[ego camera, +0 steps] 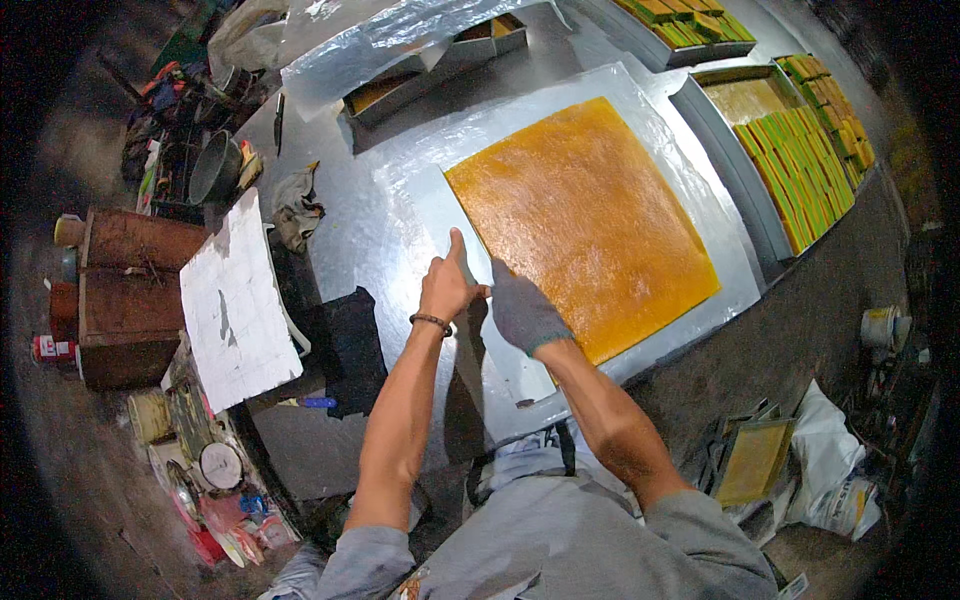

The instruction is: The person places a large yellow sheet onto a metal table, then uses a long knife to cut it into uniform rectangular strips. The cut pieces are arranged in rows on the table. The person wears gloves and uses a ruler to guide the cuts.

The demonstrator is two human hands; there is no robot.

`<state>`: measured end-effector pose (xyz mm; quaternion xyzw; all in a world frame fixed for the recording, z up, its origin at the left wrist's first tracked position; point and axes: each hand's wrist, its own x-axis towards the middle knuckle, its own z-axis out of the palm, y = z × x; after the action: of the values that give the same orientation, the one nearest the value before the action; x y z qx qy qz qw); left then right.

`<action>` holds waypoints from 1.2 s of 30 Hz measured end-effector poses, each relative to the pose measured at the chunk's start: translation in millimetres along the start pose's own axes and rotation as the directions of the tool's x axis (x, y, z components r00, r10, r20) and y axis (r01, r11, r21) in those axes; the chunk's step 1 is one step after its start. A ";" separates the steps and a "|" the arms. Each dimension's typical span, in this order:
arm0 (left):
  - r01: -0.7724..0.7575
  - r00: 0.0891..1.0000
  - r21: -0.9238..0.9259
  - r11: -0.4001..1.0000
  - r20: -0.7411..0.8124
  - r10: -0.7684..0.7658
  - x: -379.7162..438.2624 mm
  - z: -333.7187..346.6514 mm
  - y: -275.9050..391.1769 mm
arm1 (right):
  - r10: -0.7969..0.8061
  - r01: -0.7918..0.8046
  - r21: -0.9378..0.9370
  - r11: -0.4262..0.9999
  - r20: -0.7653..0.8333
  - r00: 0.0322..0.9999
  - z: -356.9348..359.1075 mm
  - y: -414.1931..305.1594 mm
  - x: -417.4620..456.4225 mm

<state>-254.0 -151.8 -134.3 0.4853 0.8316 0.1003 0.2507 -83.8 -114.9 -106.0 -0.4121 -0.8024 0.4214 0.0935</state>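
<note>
A large square sheet cake (585, 225) with a glossy orange-brown top lies on a metal-covered worktable. Along its left edge runs a pale flat strip (435, 195), like a wide straightedge. My left hand (445, 286), bare with a beaded bracelet at the wrist, holds the strip down, index finger and thumb stretched out. Beside it, my right hand (527, 309) wears a grey knit glove and is curled at the cake's left edge. Whatever it may grip is hidden under the fingers. The two hands nearly touch at the left thumb.
At the right stands a metal tray (720, 165) of green-and-yellow layered cake slices; more cut pieces (825, 105) lie beyond. Foil (405, 52) hangs over long metal pans at the back. Left are a knife (279, 124), crumpled cloth (296, 206), white board (236, 307) and blue-handled tool (318, 403).
</note>
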 end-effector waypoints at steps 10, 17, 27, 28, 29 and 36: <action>-0.078 0.997 0.053 0.996 -0.005 0.079 2.1 1.0 -2.7 | -0.058 0.054 -0.080 0.995 -0.048 0.997 17.6 27.4 -35.1; -0.073 0.997 0.029 0.997 0.007 0.073 4.2 2.1 -9.7 | -0.033 0.032 -0.031 0.999 -0.032 0.999 9.7 27.6 -80.1; -0.038 0.999 0.007 0.999 0.038 0.038 4.2 -0.8 -7.9 | -0.073 0.078 0.039 0.996 -0.113 0.991 18.3 46.4 -119.4; -0.041 0.999 0.022 0.999 0.038 0.040 4.8 0.5 -7.7 | -0.062 0.066 0.037 0.997 -0.095 0.994 14.6 46.7 -124.4; -0.042 0.998 0.037 0.998 0.037 0.041 5.5 1.4 -7.8 | -0.042 0.044 0.028 0.999 -0.062 0.997 13.3 46.2 -124.7; -0.082 0.997 -0.006 0.997 0.002 0.082 1.9 -3.4 -0.7 | -0.017 0.018 0.006 1.000 -0.081 0.997 13.8 52.8 -153.1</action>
<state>-257.0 -150.2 -132.3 0.5185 0.8103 0.1125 0.2489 38.5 -220.4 -124.3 -0.4215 -0.8000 0.4063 0.1311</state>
